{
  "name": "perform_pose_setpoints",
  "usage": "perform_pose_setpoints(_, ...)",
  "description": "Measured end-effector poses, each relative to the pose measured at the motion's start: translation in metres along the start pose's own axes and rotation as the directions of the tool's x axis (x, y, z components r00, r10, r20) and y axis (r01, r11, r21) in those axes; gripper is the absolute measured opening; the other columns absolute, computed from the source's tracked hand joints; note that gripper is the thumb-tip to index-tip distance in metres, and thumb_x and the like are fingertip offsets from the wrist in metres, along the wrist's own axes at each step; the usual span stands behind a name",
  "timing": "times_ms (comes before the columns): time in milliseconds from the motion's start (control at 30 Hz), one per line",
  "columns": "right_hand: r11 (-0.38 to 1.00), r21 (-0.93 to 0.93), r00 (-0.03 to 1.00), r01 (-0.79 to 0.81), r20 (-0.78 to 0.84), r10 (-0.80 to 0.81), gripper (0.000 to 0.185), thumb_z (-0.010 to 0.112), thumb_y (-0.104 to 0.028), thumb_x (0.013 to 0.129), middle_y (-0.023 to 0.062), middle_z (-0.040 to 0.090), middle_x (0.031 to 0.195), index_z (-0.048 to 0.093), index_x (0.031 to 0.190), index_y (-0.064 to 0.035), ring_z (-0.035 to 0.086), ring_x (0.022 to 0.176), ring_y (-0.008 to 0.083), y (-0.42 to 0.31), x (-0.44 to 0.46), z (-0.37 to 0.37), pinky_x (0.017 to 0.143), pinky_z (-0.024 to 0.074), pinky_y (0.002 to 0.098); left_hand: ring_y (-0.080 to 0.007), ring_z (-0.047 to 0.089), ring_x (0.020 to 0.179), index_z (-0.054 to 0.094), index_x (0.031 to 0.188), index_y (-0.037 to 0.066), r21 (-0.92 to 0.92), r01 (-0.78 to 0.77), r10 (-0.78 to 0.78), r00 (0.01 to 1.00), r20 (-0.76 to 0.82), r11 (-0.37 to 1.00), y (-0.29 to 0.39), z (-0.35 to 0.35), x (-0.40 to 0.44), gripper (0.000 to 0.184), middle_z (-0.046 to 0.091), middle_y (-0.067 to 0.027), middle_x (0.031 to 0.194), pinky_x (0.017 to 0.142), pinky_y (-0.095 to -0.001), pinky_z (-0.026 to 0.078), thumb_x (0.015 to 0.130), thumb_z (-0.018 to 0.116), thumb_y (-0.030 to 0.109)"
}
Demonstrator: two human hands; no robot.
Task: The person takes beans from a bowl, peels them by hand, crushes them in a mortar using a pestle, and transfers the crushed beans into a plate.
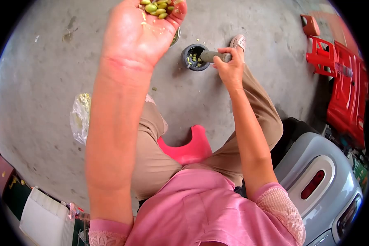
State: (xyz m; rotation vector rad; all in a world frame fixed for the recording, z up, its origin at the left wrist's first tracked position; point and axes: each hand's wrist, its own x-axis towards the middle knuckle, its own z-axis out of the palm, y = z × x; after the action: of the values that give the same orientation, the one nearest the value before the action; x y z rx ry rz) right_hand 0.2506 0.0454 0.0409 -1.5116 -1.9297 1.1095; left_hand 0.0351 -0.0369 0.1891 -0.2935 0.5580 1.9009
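Observation:
My left hand (131,35) is raised near the camera at the top, palm up, with its fingers curled around several green beans (153,8). Small pale bits stick to the palm. Farther down, my right hand (230,67) grips a grey stone pestle (215,56). The pestle leans into a dark stone mortar (184,59) on the floor, its lower end at the mortar's right rim. Green pieces (194,57) lie inside the mortar. Behind my left hand, a metal bowl (176,37) is mostly hidden.
A clear plastic bag (80,119) with green bits lies left of my left forearm. I sit on a pink stool (188,149). Red plastic stools (322,57) stand at the right, above a grey vehicle (315,180). A white box (45,217) is at the lower left.

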Motion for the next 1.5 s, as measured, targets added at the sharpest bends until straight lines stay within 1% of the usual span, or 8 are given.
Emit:
perform_pose_setpoints(167, 1.000, -0.018, 1.000, -0.022, 0.008, 0.022, 0.024, 0.063, -0.012, 0.063, 0.0087, 0.057, 0.068, 0.055, 0.085, -0.0086, 0.056, 0.063, 0.0188, 0.012, -0.001, 0.016, 0.062, 0.0460, 0.0300, -0.0178, 0.052, 0.066, 0.054, 0.081, 0.000, -0.055, 0.108, -0.101, 0.989, 0.112, 0.993, 0.003, 0.004, 0.001, 0.017, 0.053, -0.0083, 0.072, 0.060, -0.0264, 0.047, 0.087, 0.043, 0.012)
perform_pose_setpoints(267, 0.968, -0.106, 0.970, 0.229, -0.055, -0.236, 0.025, 0.064, -0.013, 0.062, 0.0113, 0.058, 0.069, 0.055, 0.085, -0.0094, 0.057, 0.064, 0.0229, 0.043, -0.003, 0.050, 0.063, 0.0463, 0.0321, -0.0177, 0.052, 0.066, 0.054, 0.082, 0.000, -0.019, 0.094, -0.092, 0.991, 0.099, 0.995, -0.001, 0.014, -0.001, 0.017, 0.053, -0.0081, 0.073, 0.059, -0.0261, 0.047, 0.087, 0.043, 0.011)
perform_pose_setpoints(500, 0.996, -0.010, 0.996, -0.088, 0.020, 0.088, 0.024, 0.064, -0.013, 0.062, 0.0101, 0.059, 0.069, 0.057, 0.084, -0.0087, 0.058, 0.064, 0.0208, 0.019, -0.004, 0.017, 0.063, 0.0468, 0.0306, -0.0199, 0.053, 0.071, 0.054, 0.083, -0.001, -0.035, 0.083, -0.080, 0.993, 0.085, 0.996, 0.000, 0.002, 0.004, 0.015, 0.054, -0.0106, 0.078, 0.065, -0.0282, 0.049, 0.085, 0.044, 0.009)
perform_pose_setpoints(1000, 0.992, 0.073, 0.995, -0.102, 0.007, 0.102, 0.023, 0.063, -0.014, 0.062, 0.0087, 0.058, 0.065, 0.057, 0.083, -0.0083, 0.056, 0.060, 0.0171, 0.030, 0.012, 0.026, 0.060, 0.0461, 0.0296, -0.0223, 0.054, 0.076, 0.052, 0.087, -0.002, 0.054, 0.066, -0.060, 0.992, -0.111, 0.996, -0.005, 0.009, 0.003, 0.010, 0.055, -0.0118, 0.081, 0.067, -0.0302, 0.049, 0.084, 0.043, 0.003)
perform_pose_setpoints(1167, 0.976, 0.209, 0.996, -0.064, -0.051, 0.077, 0.022, 0.063, -0.013, 0.063, 0.0057, 0.057, 0.064, 0.057, 0.084, -0.0068, 0.055, 0.059, 0.0121, 0.000, 0.002, 0.007, 0.057, 0.0461, 0.0274, -0.0195, 0.054, 0.072, 0.051, 0.090, -0.003, -0.059, 0.096, -0.097, 0.995, -0.010, 0.994, 0.002, 0.005, 0.004, 0.011, 0.054, -0.0113, 0.082, 0.058, -0.0228, 0.049, 0.083, 0.045, 0.002)
perform_pose_setpoints(1300, 0.999, -0.004, 0.992, 0.036, -0.122, -0.036, 0.022, 0.063, -0.015, 0.062, 0.0110, 0.057, 0.065, 0.055, 0.082, -0.0094, 0.057, 0.061, 0.0227, 0.042, 0.000, 0.059, 0.061, 0.0459, 0.0322, -0.0181, 0.054, 0.072, 0.051, 0.090, -0.003, -0.040, 0.131, -0.129, 0.990, 0.057, 0.991, 0.000, 0.004, 0.007, 0.011, 0.054, -0.0112, 0.082, 0.055, -0.0212, 0.048, 0.084, 0.045, 0.004)
perform_pose_setpoints(1333, 0.991, 0.058, 0.993, -0.120, -0.009, 0.121, 0.022, 0.063, -0.015, 0.062, 0.0114, 0.058, 0.066, 0.055, 0.082, -0.0094, 0.057, 0.063, 0.0227, 0.044, 0.006, 0.058, 0.062, 0.0457, 0.0319, -0.0181, 0.054, 0.072, 0.051, 0.090, -0.003, -0.034, 0.133, -0.131, 0.990, 0.060, 0.990, 0.000, 0.004, 0.009, 0.011, 0.054, -0.0112, 0.082, 0.055, -0.0212, 0.048, 0.084, 0.045, 0.004)
perform_pose_setpoints(1500, 0.989, 0.062, 0.990, -0.138, 0.035, 0.136, 0.022, 0.062, -0.014, 0.062, 0.0094, 0.059, 0.066, 0.056, 0.083, -0.0083, 0.057, 0.060, 0.0188, 0.042, 0.008, 0.033, 0.059, 0.0460, 0.0298, -0.0177, 0.053, 0.071, 0.052, 0.091, -0.002, -0.039, 0.124, -0.120, 0.989, 0.085, 0.992, 0.001, -0.001, 0.010, 0.012, 0.054, -0.0108, 0.083, 0.056, -0.0219, 0.047, 0.085, 0.046, 0.006)
